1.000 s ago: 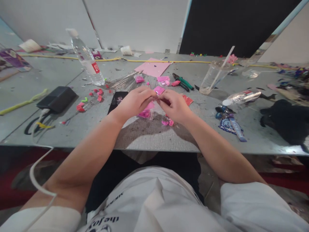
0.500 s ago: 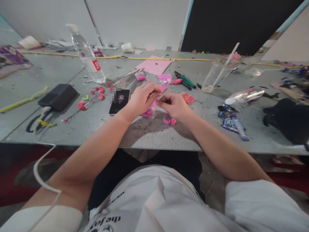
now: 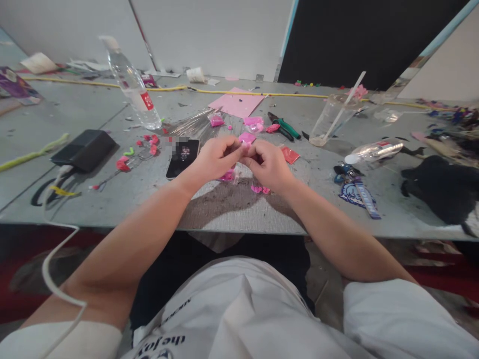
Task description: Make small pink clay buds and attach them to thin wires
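Observation:
My left hand and my right hand meet above the table, thumbs and fingers pinched together. Between the fingertips shows a small pink clay-like piece, mostly hidden. Just beyond them lies a flat pink packet. Under my left hand is a clear bag with bright pink material. Small pink crumpled pieces lie on the table below my right hand. An orange-red packet is to the right of that hand, and a black phone lies left of my left wrist.
Behind the hands are green-handled pliers, thin wires and a pink sheet. A water bottle and black adapter stand left. To the right are a plastic cup with straw, a lying bottle and keychains.
My two hands have drawn closer, and their fingertips now meet. The pink piece between them shows less than before. The view has shifted slightly.

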`<state>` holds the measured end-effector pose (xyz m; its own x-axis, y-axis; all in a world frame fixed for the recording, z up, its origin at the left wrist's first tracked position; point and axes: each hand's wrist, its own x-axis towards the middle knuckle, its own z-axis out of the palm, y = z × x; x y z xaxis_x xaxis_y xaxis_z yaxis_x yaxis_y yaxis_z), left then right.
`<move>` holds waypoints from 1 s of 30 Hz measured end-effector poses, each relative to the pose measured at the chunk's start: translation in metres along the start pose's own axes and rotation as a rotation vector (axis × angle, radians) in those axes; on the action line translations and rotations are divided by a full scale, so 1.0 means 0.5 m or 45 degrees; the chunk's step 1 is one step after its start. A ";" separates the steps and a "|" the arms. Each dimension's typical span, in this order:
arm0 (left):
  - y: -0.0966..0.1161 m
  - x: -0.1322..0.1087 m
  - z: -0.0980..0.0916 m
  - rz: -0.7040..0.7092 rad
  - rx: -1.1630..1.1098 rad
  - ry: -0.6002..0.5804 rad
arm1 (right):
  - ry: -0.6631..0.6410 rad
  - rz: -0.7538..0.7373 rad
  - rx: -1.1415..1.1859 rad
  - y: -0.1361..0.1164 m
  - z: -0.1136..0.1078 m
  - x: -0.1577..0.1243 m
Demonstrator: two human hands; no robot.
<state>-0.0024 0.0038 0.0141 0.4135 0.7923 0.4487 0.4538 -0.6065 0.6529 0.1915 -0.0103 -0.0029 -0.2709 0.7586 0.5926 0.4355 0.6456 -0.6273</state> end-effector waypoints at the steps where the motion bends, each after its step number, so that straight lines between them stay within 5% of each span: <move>1: 0.001 -0.001 -0.004 -0.007 -0.007 -0.025 | -0.019 0.034 0.014 -0.001 -0.002 0.000; 6: 0.001 -0.002 -0.021 0.066 -0.052 -0.056 | 0.002 0.212 0.115 0.001 -0.020 0.005; 11: -0.015 0.001 -0.018 0.188 0.048 -0.049 | 0.099 0.072 -0.103 0.016 -0.026 0.007; 18: -0.078 0.016 -0.013 0.577 0.260 0.216 | -0.032 0.043 0.120 0.018 -0.024 0.001; 24: -0.068 0.011 -0.017 0.412 0.191 0.055 | 0.000 0.082 0.208 0.012 -0.029 -0.001; 30: -0.071 0.016 -0.011 0.429 0.190 0.082 | -0.015 0.101 0.115 0.018 -0.036 0.007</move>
<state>-0.0194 0.0318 -0.0021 0.5108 0.5460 0.6641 0.4124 -0.8334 0.3679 0.2100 -0.0033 0.0028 -0.2486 0.8081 0.5339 0.3768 0.5885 -0.7153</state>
